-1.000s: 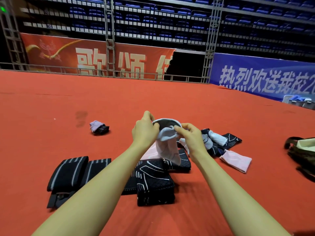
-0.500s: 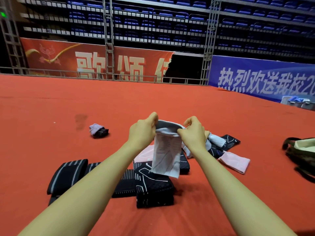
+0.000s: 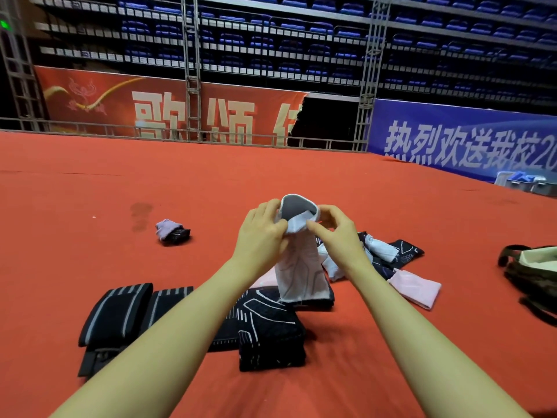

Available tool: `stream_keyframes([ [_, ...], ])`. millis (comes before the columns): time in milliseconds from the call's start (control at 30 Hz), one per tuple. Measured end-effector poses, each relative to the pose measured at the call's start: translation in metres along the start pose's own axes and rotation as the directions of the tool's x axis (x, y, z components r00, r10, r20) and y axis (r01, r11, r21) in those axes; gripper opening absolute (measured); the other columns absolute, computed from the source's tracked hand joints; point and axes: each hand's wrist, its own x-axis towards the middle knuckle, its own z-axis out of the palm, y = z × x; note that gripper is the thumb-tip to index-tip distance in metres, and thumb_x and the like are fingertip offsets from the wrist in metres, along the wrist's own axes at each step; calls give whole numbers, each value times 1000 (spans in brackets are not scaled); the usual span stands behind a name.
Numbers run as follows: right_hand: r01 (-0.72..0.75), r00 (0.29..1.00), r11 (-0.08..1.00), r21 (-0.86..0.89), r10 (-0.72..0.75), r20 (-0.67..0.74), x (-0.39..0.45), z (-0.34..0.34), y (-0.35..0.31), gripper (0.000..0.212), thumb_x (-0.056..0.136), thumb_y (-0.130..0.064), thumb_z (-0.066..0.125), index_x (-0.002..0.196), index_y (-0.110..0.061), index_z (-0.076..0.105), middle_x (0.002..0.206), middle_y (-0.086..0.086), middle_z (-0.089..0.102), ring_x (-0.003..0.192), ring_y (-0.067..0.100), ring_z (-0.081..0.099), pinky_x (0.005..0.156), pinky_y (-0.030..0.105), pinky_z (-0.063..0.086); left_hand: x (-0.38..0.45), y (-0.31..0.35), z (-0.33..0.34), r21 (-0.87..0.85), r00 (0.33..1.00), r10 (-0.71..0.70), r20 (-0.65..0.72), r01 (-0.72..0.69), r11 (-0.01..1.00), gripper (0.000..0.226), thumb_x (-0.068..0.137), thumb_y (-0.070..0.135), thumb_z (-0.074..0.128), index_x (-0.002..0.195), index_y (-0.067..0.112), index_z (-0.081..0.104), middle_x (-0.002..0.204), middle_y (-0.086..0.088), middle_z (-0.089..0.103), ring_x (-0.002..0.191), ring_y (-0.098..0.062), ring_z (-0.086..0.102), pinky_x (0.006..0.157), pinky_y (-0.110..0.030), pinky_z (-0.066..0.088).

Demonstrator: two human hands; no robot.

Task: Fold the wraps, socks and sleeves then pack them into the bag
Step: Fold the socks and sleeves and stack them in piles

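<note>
On the far left, on the red floor point(image 3: 90, 230), lie the black wraps point(image 3: 116, 312) with grey stripes, flat and side by side. A bit farther back sits a small rolled sock pair point(image 3: 172, 232), all alone. Near the middle is a neat black stack point(image 3: 269, 336) with white lines. Above it, the left hand point(image 3: 260, 236) pinches the left side of a white sleeve point(image 3: 301, 267) near its open top. The sleeve hangs straight down, and its bottom edge is just over the stack. The right hand point(image 3: 339, 233) pinches the other side of the top edge with thumb and fingers, so both hands hold the sleeve up in the air. The job now looks like turning or folding the top of the sleeve. To do it well, keep both sides level, pull the cloth smooth, and fold it flat so no bumps show. Then lay it down gently so the stack does not tip. To the right is a messy heap point(image 3: 382, 251) of black and white pieces not yet folded, with a pink piece point(image 3: 417, 288) lying beside it. At the far right edge is the bag point(image 3: 533, 267), open at the top and well apart from the hands.
</note>
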Motion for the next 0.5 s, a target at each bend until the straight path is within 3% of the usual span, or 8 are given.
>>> stream_keyframes([
  [67,-20,998,997,80,16,56,-5,0,9,35,82,3,61,112,-15,56,98,-6,64,93,9,59,83,21,46,0,0,3,-42,999,-39,2,39,998,31,68,28,45,57,4,62,99,-21,64,76,-31,61,68,-32,37],
  [133,-32,995,997,67,26,94,-9,3,20,46,80,8,58,119,-16,50,109,-6,61,102,5,57,87,18,44,-1,1,7,-97,992,-122,3,122,988,34,69,29,45,56,3,63,96,-19,65,70,-31,62,65,-31,42],
  [200,-40,997,997,-59,44,56,-11,11,31,45,76,0,59,114,-24,51,107,-13,61,106,6,57,98,34,41,-2,2,12,-135,983,-182,-4,180,974,36,70,30,43,55,4,63,94,-16,66,65,-30,61,60,-31,46],
  [300,-123,989,980,-153,109,-98,-10,18,33,25,77,-5,60,90,-24,52,81,-15,59,90,17,58,99,52,38,-1,3,13,-119,982,-182,-48,176,977,32,69,29,41,54,7,60,80,-9,64,61,-27,59,59,-31,46],
  [400,-63,988,989,-132,43,-148,-7,19,28,14,76,-19,54,75,-33,53,73,-13,61,84,22,59,94,55,40,3,-2,10,-113,979,-186,-80,177,978,24,63,27,42,75,11,54,71,-6,54,59,-27,55,59,-32,43],
  [500,9,992,983,-184,-33,-125,1,20,25,16,72,-25,47,79,-34,58,83,-9,67,90,18,61,93,54,39,7,-4,6,-102,994,-103,-39,99,990,44,66,36,41,107,19,42,78,-5,56,68,-28,57,65,-35,43],
])
